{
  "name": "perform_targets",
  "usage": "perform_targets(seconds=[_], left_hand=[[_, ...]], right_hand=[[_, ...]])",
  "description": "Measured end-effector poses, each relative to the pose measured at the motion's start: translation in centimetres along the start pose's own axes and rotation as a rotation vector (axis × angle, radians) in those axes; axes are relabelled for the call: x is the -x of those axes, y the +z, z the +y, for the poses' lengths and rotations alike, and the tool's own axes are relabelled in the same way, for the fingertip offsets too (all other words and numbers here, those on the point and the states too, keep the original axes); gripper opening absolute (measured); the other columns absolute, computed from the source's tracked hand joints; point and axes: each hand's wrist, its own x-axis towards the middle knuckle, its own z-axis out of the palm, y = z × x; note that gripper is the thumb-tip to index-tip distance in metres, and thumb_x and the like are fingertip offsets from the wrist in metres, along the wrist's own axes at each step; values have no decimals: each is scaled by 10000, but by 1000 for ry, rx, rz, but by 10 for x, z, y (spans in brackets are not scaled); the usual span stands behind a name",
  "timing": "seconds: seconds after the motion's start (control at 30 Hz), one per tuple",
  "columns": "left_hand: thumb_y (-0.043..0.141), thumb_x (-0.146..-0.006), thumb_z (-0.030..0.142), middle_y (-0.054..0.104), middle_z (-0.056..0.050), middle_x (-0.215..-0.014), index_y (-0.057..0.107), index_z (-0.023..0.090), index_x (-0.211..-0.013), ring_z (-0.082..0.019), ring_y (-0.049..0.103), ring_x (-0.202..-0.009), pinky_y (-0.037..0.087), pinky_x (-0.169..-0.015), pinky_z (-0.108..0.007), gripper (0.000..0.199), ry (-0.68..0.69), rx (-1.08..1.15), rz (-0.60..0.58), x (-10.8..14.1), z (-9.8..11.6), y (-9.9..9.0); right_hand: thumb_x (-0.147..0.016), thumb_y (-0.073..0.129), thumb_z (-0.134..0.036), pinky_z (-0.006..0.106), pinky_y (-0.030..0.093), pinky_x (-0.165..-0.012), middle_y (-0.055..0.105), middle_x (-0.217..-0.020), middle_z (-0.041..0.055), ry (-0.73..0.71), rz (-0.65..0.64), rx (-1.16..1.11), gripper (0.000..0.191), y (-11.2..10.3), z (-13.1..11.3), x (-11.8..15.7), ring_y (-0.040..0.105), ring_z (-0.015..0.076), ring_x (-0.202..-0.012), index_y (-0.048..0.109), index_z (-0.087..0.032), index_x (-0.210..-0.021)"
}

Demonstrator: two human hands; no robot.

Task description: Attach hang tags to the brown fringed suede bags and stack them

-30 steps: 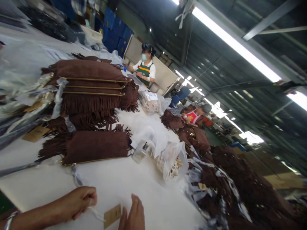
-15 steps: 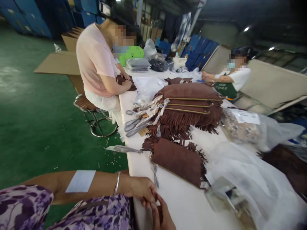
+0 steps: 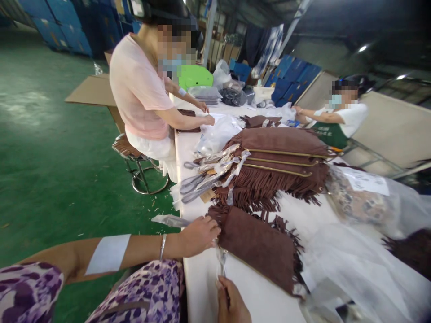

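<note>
A brown fringed zip bag (image 3: pixel 257 244) lies flat on the white table, its zipper edge facing me. At its near left corner my left hand (image 3: pixel 200 235) has its fingers bent and closed on the bag, by the zipper's end. Below that corner hangs a narrow, plastic-wrapped zipper pull (image 3: pixel 221 260). My right hand (image 3: pixel 232 300) pinches the lower end of this pull between thumb and fingers. A grey strap in plastic (image 3: pixel 170 220) sticks out from the bag past the table's left edge, partly behind my left hand.
Beyond the bag sits a stack of similar brown fringed bags (image 3: pixel 279 141) with wrapped grey straps (image 3: pixel 198 181). Clear plastic bags (image 3: pixel 367 269) cover the right side. A co-worker in pink (image 3: pixel 141 80) is at the left table edge, another (image 3: pixel 336 119) at the far right.
My hands were together at the table's near edge; now they are apart. The left has moved up to the bag's corner, and the right has taken hold of the zipper pull.
</note>
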Motion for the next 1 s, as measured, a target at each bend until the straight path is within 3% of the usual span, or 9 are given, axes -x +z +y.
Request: perform_targets(seconds=[0.1, 0.2, 0.3, 0.43, 0.5, 0.6, 0.77, 0.93, 1.0], left_hand=[[613, -841, 151, 625, -138, -919, 636, 151, -935, -301, 542, -930, 413, -813, -396, 97, 73, -127, -59, -10, -12, 12], [539, -848, 105, 626, -132, -880, 630, 148, -886, -274, 563, -857, 426, -793, -379, 108, 56, -50, -94, -7, -14, 14], [527, -848, 151, 635, -112, -862, 620, 150, -884, -237, 582, -760, 444, -711, -343, 99, -136, 222, -163, 6, -9, 5], [478, -811, 160, 570, -12, -580, 596, 176, -845, -165, 545, -500, 395, -504, -269, 124, -514, 658, -407, 28, -3, -8], [487, -759, 158, 548, 6, -525, 598, 183, -792, -159, 534, -472, 366, -470, -253, 119, -594, 779, -451, 38, -3, -10], [512, -688, 163, 572, 2, -548, 602, 180, -706, -154, 528, -504, 358, -484, -252, 94, -621, 909, -447, 50, -5, -8], [519, -753, 273, 548, 13, -560, 630, 169, -794, -144, 501, -519, 351, -483, -234, 157, -625, 958, -398, 56, -3, -12], [586, -748, 238, 641, 2, -753, 518, 181, -1219, -195, 612, -712, 444, -636, -249, 480, -541, 603, -213, 55, 7, -34], [603, -745, 218, 660, -22, -835, 468, 187, -1273, -220, 635, -795, 460, -682, -263, 546, -496, 471, -209, 56, 8, -42]], right_hand=[[-855, 472, -626, 228, 525, -746, 747, -917, -5, 18, -3, -12, 424, 3, -18, -11, 700, 194, -834, 716, -283, -900], [-843, 500, -632, 212, 518, -763, 744, -927, -3, 43, 31, -57, 427, 1, -37, -20, 695, 187, -833, 720, -274, -918], [-846, 507, -624, 216, 502, -803, 742, -944, 6, 52, 17, -84, 428, -2, -51, -26, 689, 196, -886, 729, -271, -942], [-859, 485, -606, 230, 482, -788, 737, -956, 6, 6, -53, -55, 416, -4, -60, -32, 683, 199, -887, 727, -284, -962], [-858, 486, -600, 237, 476, -718, 735, -898, 3, -5, -83, -3, 398, -5, -63, -33, 681, 196, -811, 722, -292, -948], [-861, 487, -584, 234, 441, -615, 694, -736, -13, -19, -146, 29, 366, -5, -67, -33, 639, 173, -659, 697, -285, -870], [-887, 454, -576, 227, 383, -540, 563, -596, -33, -64, -270, -99, 396, -5, -75, -34, 515, 138, -543, 615, -241, -751], [-884, 469, -586, 225, 395, -593, 561, -627, -36, -47, -250, -173, 399, -4, -85, -39, 523, 136, -588, 598, -225, -775], [-878, 472, -598, 221, 389, -582, 550, -618, -44, -22, -257, -165, 405, -3, -88, -41, 511, 130, -574, 600, -225, -782]])
